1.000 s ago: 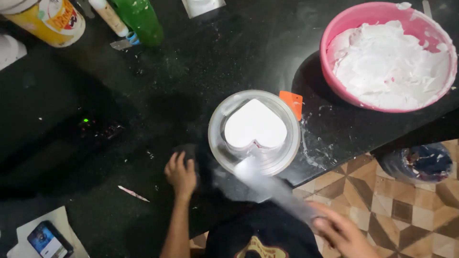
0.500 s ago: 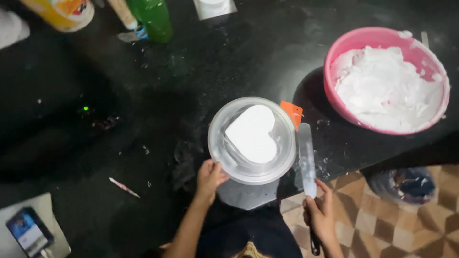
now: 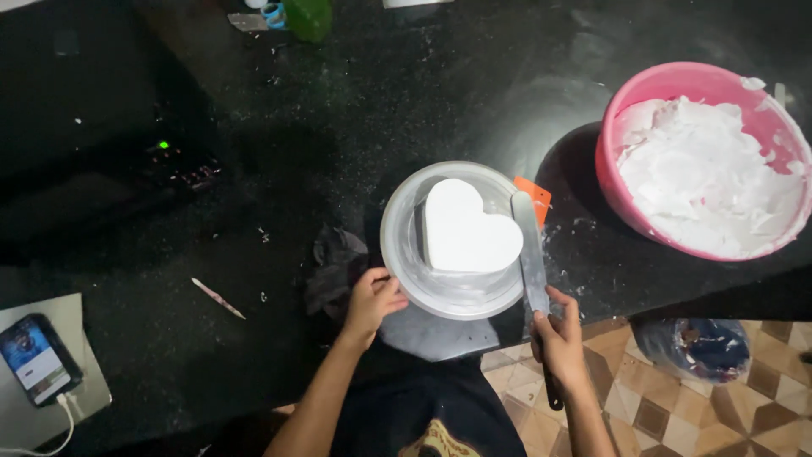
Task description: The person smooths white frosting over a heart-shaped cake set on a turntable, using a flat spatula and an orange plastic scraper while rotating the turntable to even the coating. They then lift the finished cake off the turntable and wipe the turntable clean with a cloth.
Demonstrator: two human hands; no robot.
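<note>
A white heart-shaped cake point(image 3: 466, 228) sits on a round clear turntable point(image 3: 404, 254) near the front edge of a black counter point(image 3: 254, 152). My left hand point(image 3: 372, 298) grips the turntable's near-left rim. My right hand point(image 3: 558, 338) holds a long metal spatula point(image 3: 529, 250) by its dark handle. The blade stands upright against the cake's right side. An orange scraper point(image 3: 536, 194) lies just behind the blade.
A pink bowl point(image 3: 626, 127) of white cream stands at the right. A phone point(image 3: 35, 359) on a cable lies at the front left. A small stick point(image 3: 217, 298) and a dark cloth point(image 3: 337, 264) lie left of the turntable. A green bottle point(image 3: 308, 17) stands at the back. Tiled floor point(image 3: 660, 398) shows below.
My left hand moved from the counter onto the turntable rim. My right hand brought the spatula up from below the counter edge to the cake's right side.
</note>
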